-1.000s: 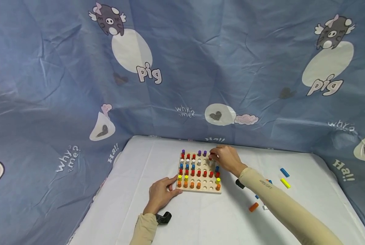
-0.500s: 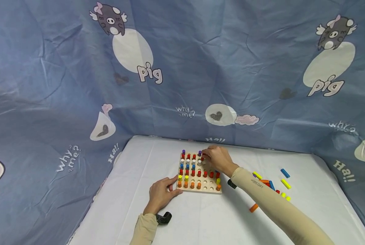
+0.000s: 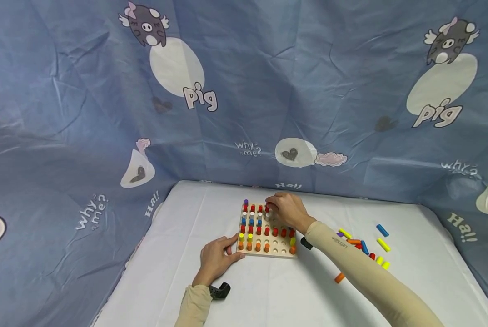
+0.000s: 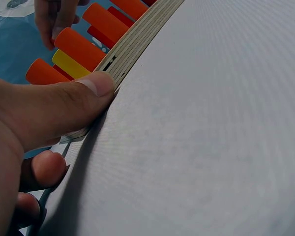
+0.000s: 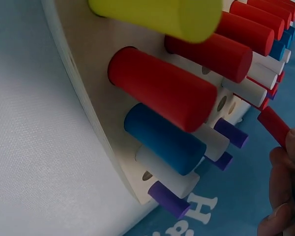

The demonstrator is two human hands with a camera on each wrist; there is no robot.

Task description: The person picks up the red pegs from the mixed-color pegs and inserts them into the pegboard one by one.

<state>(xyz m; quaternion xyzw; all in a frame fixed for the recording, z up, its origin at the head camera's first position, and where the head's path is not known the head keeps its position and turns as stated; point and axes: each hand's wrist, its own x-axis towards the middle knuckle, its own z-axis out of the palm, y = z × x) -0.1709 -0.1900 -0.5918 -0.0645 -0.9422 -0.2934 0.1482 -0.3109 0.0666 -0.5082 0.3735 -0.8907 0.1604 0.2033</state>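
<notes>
A wooden pegboard (image 3: 268, 255) lies on the white table, with rows of orange, yellow, red, blue, white and purple pegs standing in its holes. My left hand (image 3: 216, 259) grips its near left corner, the thumb (image 4: 91, 91) pressed to the front edge. At the back of the board, my right hand (image 3: 289, 211) pinches a red peg (image 5: 274, 125) between thumb and fingers. In the right wrist view that peg is tilted, its free end close to the back rows of red and white pegs. The fingers cover part of the board's far right in the head view.
Loose pegs lie on the table right of the board, among them a blue peg (image 3: 382, 230), a yellow peg (image 3: 383, 245) and an orange peg (image 3: 340, 277). The right forearm (image 3: 358, 268) crosses over beside them. A blue printed cloth (image 3: 236, 109) hangs behind the table.
My right hand has moved left along the back of the board, carrying the red peg. My left hand has stayed at the corner.
</notes>
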